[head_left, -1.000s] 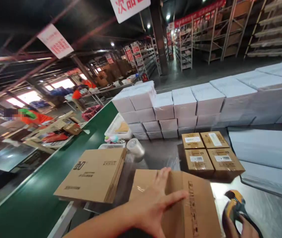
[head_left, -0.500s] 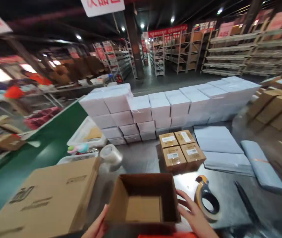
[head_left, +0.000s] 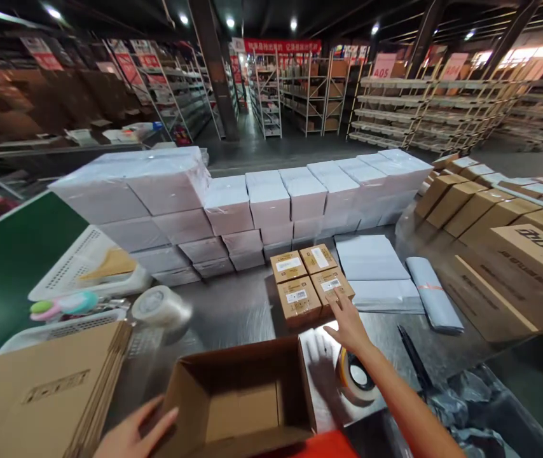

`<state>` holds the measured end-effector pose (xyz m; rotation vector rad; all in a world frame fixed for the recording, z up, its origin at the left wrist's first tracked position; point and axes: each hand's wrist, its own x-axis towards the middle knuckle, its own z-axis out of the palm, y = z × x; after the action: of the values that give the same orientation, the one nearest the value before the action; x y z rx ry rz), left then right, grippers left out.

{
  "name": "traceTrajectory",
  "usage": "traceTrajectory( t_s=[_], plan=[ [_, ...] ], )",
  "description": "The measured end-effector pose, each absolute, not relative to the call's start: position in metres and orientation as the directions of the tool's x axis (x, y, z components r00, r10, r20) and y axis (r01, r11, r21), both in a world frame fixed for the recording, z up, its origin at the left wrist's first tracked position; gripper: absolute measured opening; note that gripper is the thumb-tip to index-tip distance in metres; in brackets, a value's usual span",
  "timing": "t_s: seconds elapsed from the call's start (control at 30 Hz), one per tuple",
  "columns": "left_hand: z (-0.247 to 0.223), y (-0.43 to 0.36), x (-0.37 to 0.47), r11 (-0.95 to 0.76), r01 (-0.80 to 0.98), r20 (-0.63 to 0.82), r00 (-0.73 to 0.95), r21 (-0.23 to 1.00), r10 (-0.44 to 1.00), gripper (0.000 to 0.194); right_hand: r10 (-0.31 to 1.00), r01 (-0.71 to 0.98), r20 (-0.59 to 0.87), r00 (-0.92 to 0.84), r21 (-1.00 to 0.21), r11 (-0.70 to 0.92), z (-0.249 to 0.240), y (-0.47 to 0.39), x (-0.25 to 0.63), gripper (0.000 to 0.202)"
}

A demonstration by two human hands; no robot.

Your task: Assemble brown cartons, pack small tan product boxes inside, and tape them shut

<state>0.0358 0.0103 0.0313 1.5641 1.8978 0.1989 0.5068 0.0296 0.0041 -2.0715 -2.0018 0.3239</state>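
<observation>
An open, empty cardboard box (head_left: pixel 243 397) stands at the front edge of the metal table. At its left side is my left hand (head_left: pixel 140 429), fingers apart, with the fingertips against the cardboard. My right hand (head_left: pixel 348 323) reaches out with spread fingers; its fingertips are at the front right box of a group of small brown boxes (head_left: pixel 300 302) with white labels. Whether they press on it is hard to tell. Below my right forearm lies a tape dispenser (head_left: pixel 360 381), partly covered by it.
Flattened cartons (head_left: pixel 37 394) lie at the left, beside a clear tape roll (head_left: pixel 159 305) and white baskets (head_left: pixel 85 267). White paper stacks (head_left: pixel 262 203) line the back. Grey mailing bags (head_left: pixel 376 267), a black pen-like item (head_left: pixel 414 356) and a large carton (head_left: pixel 510 286) are at the right.
My right hand has left the open box and moved forward to the small brown boxes. My left hand stays by the open box. The view has turned to the right.
</observation>
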Motion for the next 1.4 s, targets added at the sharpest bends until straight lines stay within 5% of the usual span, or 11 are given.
traceTrajectory(
  t_s=[0.13, 0.27, 0.33, 0.43, 0.6, 0.8, 1.03, 1.4],
  plan=[
    [0.061, 0.053, 0.088, -0.081, 0.937, 0.005, 0.084, 0.341, 0.996, 0.068, 0.988, 0.998, -0.145, -0.048, -0.041, 0.043, 0.002, 0.088, 0.542, 0.117],
    [0.066, 0.106, 0.182, -0.387, 0.892, -0.072, 0.412, 0.233, 0.908, 0.067, 0.976, 0.998, -0.209, -0.063, -0.030, 0.058, -0.004, 0.126, 0.565, 0.135],
    [0.056, 0.134, 0.223, -0.397, 0.902, -0.274, 0.431, 0.172, 0.860, 0.072, 0.965, 0.995, -0.242, -0.100, -0.052, 0.090, -0.008, 0.137, 0.562, 0.140],
    [0.034, 0.174, 0.261, -0.370, 0.919, -0.392, 0.392, 0.135, 0.832, 0.076, 0.936, 0.964, -0.235, -0.263, -0.104, 0.245, -0.019, 0.145, 0.538, 0.139],
    [0.010, 0.228, 0.290, -0.350, 0.934, -0.371, 0.352, 0.078, 0.859, 0.076, 0.863, 0.879, -0.169, -0.476, -0.126, 0.460, -0.041, 0.150, 0.492, 0.130],
    [-0.005, 0.267, 0.337, -0.421, 0.905, -0.322, 0.416, 0.059, 0.850, 0.081, 0.866, 0.891, -0.210, -0.455, -0.089, 0.446, -0.061, 0.142, 0.475, 0.132],
    [-0.023, 0.300, 0.365, -0.496, 0.868, -0.418, 0.464, 0.037, 0.781, 0.112, 0.843, 0.869, -0.218, -0.492, -0.178, 0.462, -0.054, 0.139, 0.469, 0.123],
    [-0.026, 0.297, 0.288, -0.422, 0.901, -0.412, 0.349, -0.098, 0.841, 0.115, 0.847, 0.881, -0.249, -0.470, -0.198, 0.430, -0.049, 0.137, 0.466, 0.115]
  ],
)
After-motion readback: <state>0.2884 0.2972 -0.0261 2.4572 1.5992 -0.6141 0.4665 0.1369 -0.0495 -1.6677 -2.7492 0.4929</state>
